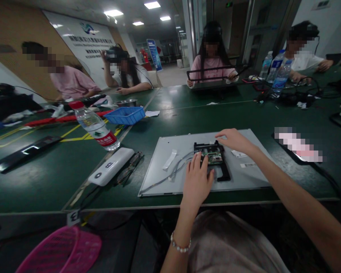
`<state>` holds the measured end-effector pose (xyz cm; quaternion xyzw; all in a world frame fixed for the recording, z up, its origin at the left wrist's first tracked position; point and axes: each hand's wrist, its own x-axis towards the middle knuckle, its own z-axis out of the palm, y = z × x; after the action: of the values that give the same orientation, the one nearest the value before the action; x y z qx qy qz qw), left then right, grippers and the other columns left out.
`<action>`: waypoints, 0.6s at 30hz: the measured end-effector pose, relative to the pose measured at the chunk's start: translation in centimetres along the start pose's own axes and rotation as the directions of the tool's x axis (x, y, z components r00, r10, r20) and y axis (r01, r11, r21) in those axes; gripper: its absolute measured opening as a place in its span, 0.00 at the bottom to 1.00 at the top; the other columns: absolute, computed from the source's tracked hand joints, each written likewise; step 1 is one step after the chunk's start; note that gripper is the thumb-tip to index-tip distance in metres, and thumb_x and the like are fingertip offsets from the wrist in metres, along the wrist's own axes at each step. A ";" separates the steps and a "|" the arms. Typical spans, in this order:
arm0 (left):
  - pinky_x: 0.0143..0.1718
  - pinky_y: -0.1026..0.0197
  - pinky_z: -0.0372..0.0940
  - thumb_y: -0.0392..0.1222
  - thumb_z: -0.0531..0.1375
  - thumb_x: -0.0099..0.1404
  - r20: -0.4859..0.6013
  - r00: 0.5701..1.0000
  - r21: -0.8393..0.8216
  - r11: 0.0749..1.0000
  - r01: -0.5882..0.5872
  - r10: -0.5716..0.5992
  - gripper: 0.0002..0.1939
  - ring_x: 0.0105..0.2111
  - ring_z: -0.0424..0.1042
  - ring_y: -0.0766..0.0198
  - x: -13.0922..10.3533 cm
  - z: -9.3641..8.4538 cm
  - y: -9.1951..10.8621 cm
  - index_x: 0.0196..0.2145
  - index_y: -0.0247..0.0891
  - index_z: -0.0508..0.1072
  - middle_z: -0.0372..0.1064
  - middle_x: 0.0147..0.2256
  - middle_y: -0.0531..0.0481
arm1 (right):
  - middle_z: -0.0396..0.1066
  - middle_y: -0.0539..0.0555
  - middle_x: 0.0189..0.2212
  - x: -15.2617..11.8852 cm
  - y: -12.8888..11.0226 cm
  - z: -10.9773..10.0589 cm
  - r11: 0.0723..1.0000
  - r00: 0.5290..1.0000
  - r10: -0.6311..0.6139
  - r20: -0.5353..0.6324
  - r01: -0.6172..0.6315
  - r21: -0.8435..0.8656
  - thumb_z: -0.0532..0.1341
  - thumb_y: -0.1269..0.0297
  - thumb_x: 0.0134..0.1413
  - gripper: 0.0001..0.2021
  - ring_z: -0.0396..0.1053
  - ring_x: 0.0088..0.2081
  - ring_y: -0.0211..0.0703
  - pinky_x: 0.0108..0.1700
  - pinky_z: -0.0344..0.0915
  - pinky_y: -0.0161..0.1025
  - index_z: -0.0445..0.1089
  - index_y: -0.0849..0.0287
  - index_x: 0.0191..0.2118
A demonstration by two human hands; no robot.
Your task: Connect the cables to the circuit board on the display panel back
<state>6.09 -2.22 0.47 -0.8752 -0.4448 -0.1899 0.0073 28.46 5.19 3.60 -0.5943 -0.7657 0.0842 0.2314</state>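
We have the black plastic frame (pixel 224 172) with its green circuit board (pixel 215 156) on the middle of the flat grey panel (pixel 156 163), which lies near us on the tabletop (pixel 170 113). Our left hand (pixel 196 180) has its fingers spread over the near left part of the board, its grip loose and closed around nothing. Our right hand (pixel 234 141) reaches to the frame's far right corner; whether its grip pinches the edge, we cannot tell.

The frame looks light and fairly stiff, though its narrow arm on the near right could flex or snap if we lifted by it alone. The board seems the fragile part, so we would take hold of the solid black edges at left and right, keeping our fingertips off the small parts and sockets. The grey cables (pixel 177 170) running off to the left look soft and bendy; we would let them follow slackly and never pull by them, since their joints may be weak.

The panel beneath seems rigid but thin, broad and smooth, likely awkward to carry and easily scratched. For that, we would hold opposite outer edges with both hands, keeping it level so the frame does not slide.
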 end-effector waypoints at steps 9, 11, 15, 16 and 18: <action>0.61 0.44 0.51 0.44 0.50 0.69 0.003 1.000 -0.009 1.000 0.002 -0.002 0.24 0.64 0.48 0.51 -0.1 0.0 0.0 0.61 0.37 0.56 0.49 0.64 0.39 | 0.76 0.57 0.43 -4.4 5.2 -3.0 0.968 0.953 0.239 0.188 -0.249 0.027 0.63 0.66 0.49 0.16 0.72 0.44 0.49 0.47 0.67 0.42 0.75 0.60 0.45; 0.61 0.45 0.51 0.44 0.50 0.69 0.002 1.000 -0.009 1.000 0.000 0.000 0.24 0.64 0.48 0.51 -0.1 0.1 0.0 0.61 0.37 0.57 0.49 0.64 0.39 | 0.76 0.56 0.42 -5.2 5.8 -2.7 0.961 0.944 0.234 0.231 -0.261 0.095 0.64 0.65 0.47 0.16 0.73 0.43 0.48 0.46 0.68 0.42 0.75 0.59 0.45; 0.61 0.45 0.51 0.44 0.49 0.69 -0.001 1.000 -0.008 1.000 -0.002 0.002 0.23 0.64 0.48 0.51 0.0 0.0 0.0 0.60 0.37 0.57 0.50 0.63 0.39 | 0.77 0.55 0.39 -5.9 5.6 -1.9 0.953 0.949 0.198 0.245 -0.246 0.180 0.64 0.64 0.47 0.12 0.73 0.40 0.46 0.43 0.68 0.40 0.76 0.58 0.40; 0.61 0.45 0.51 0.44 0.49 0.69 0.001 1.000 -0.007 1.000 -0.001 0.001 0.23 0.64 0.48 0.51 0.0 0.0 0.0 0.60 0.37 0.57 0.50 0.64 0.39 | 0.77 0.54 0.38 -5.9 5.5 -1.8 0.951 0.949 0.198 0.244 -0.246 0.186 0.64 0.64 0.47 0.11 0.73 0.39 0.46 0.42 0.68 0.40 0.76 0.58 0.38; 0.62 0.45 0.51 0.45 0.50 0.69 0.006 1.000 -0.008 1.000 0.001 -0.001 0.23 0.64 0.48 0.51 -0.1 0.0 0.0 0.60 0.37 0.57 0.50 0.64 0.39 | 0.77 0.54 0.34 -5.8 5.2 -1.6 0.946 0.946 0.206 0.251 -0.259 0.198 0.63 0.65 0.48 0.08 0.73 0.37 0.44 0.41 0.68 0.39 0.75 0.58 0.35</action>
<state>6.04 -2.26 0.46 -0.8757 -0.4445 -0.1888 0.0025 34.77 0.87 1.47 -0.6369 -0.6963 0.2657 0.1973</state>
